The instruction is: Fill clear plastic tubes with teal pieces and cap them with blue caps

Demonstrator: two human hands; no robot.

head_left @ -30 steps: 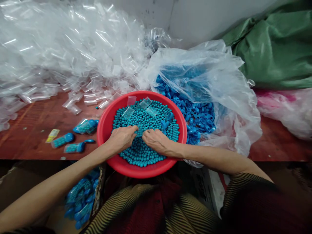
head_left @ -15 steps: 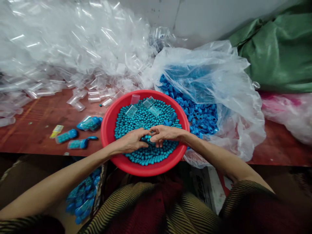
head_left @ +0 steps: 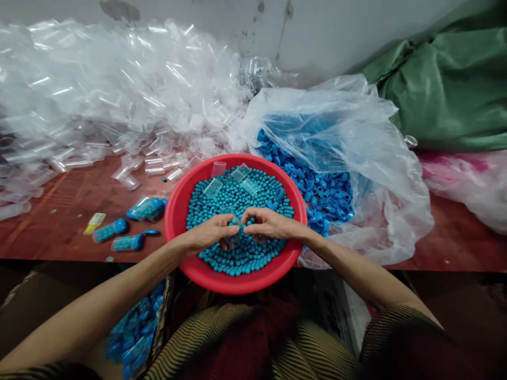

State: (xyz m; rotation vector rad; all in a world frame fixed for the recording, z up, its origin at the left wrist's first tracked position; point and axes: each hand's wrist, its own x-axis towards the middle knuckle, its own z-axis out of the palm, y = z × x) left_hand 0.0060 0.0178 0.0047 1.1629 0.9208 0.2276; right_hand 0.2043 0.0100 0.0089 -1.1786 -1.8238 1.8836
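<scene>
A red basin (head_left: 180,203) on the table edge is full of small teal beads (head_left: 237,198), with a few clear plastic tubes (head_left: 214,186) lying on top. My left hand (head_left: 208,234) and my right hand (head_left: 269,222) meet over the beads in the basin's near half. Their fingertips are pinched together around a small clear tube (head_left: 236,230) partly filled with beads. Both hands are closed on it; most of the tube is hidden by the fingers.
A heap of empty clear tubes (head_left: 119,100) covers the back left. A plastic bag of blue caps (head_left: 320,184) lies right of the basin. Filled capped tubes (head_left: 119,229) lie on the red-brown table (head_left: 59,211); more fill a box (head_left: 134,332) below. Green sack (head_left: 447,89) back right.
Both hands have risen from scooping flat in the beads and come together at the fingertips. The camera has tilted slightly, so the basin sits a little lower in the picture.
</scene>
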